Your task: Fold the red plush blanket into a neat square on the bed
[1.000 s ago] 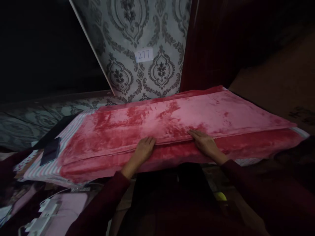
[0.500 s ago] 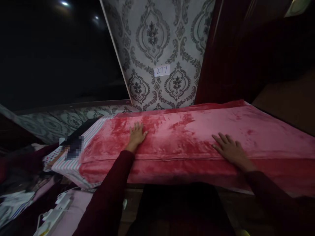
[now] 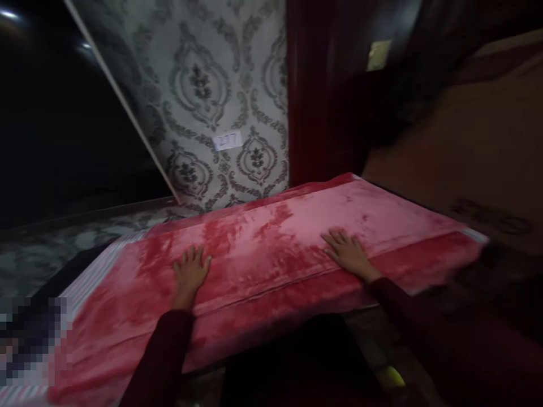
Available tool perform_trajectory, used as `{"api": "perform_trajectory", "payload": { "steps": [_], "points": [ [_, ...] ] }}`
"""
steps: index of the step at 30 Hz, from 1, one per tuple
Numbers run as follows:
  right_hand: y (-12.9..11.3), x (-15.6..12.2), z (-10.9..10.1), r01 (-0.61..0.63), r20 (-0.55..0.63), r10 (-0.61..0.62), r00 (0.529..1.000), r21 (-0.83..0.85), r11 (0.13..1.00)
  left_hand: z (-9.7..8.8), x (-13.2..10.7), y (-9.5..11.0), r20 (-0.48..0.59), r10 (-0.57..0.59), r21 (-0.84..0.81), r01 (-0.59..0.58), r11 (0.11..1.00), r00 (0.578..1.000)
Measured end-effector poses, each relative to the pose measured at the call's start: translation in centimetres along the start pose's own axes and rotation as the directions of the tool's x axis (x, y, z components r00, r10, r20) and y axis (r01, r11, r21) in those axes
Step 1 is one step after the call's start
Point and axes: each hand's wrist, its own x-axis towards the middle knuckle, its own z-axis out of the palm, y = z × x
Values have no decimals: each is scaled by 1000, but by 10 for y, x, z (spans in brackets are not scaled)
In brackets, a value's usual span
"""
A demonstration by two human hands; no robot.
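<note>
**Both hands spread flat on a folded pink blanket**

Left hand (image 3: 190, 271) palm down on the blanket (image 3: 263, 237), fingers spread and pointing away from the person. Forearm comes up from the lower left of view in a dark red left sleeve (image 3: 163, 356). Right hand (image 3: 350, 254) also palm down and spread, fingers angled away and toward the left, arm reaching in from the lower right in a matching right sleeve (image 3: 424, 322). Neither hand grips or pinches. The hands are well apart, both just behind a long crease (image 3: 271, 294).

Blanket is plush, pink with darker red patches, and lies folded directly in front of the person. Long axis runs across the view, from lower left up to the right, where a corner shows. Left end runs out of frame.

Striped fabric (image 3: 97, 277) shows along its left side. Beyond: damask wallpaper (image 3: 199, 96) bearing a white label (image 3: 228, 141) reading 277, with a dark red panel (image 3: 314, 90) beside it. A pixelated patch (image 3: 29, 339) hides the lower left corner.
</note>
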Motion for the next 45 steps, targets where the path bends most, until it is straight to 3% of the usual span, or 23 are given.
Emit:
{"api": "perform_trajectory", "payload": {
  "steps": [4, 7, 10, 12, 14, 18, 21, 23, 28, 33, 37, 41, 45],
  "points": [
    [-5, 3, -11, -17, 39, 16, 999, 22, 1000, 2, 6, 0, -48, 38, 9, -38, 999, 998],
    [-4, 6, -18, -17, 84, 11, 996, 61, 998, 2, 11, -4, -26, 59, -3, -59, 998, 998],
    [12, 15, -31, -5, 117, -11, 993, 129, 992, 0, 25, -5, 42, 22, -66, -19, 998, 999],
    [35, 24, -41, -38, 82, 27, 996, 137, 990, -3, 36, 3, 31, -2, -92, 5, 996, 1000],
    [64, 32, -50, -137, 57, 133, 990, 90, 986, -7, 45, 23, -14, 42, -94, -43, 995, 999],
    [116, 33, -51, -328, 121, 330, 936, -35, 944, -14, 43, 88, 16, 284, -82, -282, 956, 959],
    [134, 26, -39, -355, 150, 360, 921, -55, 933, -8, 29, 128, 44, 343, -49, -341, 939, 938],
    [139, 24, -33, -351, 154, 355, 922, -58, 935, -1, 22, 140, 34, 344, -10, -344, 939, 938],
    [166, 30, -43, -344, 161, 349, 923, -55, 937, 14, 23, 136, -9, 357, 35, -357, 934, 934],
    [205, 19, -52, -456, 148, 465, 873, -90, 885, 23, 31, 130, -50, 365, 26, -364, 931, 930],
    [218, 13, -48, -481, 197, 490, 849, -96, 872, 28, 33, 127, -40, 367, 5, -367, 930, 929],
    [225, 34, -56, -473, 250, 478, 842, -87, 877, 29, 33, 127, -36, 363, 5, -363, 932, 931],
    [219, 78, -60, -428, 211, 429, 878, -53, 902, 30, 33, 124, -34, 362, 0, -362, 932, 932]
  ]
}}
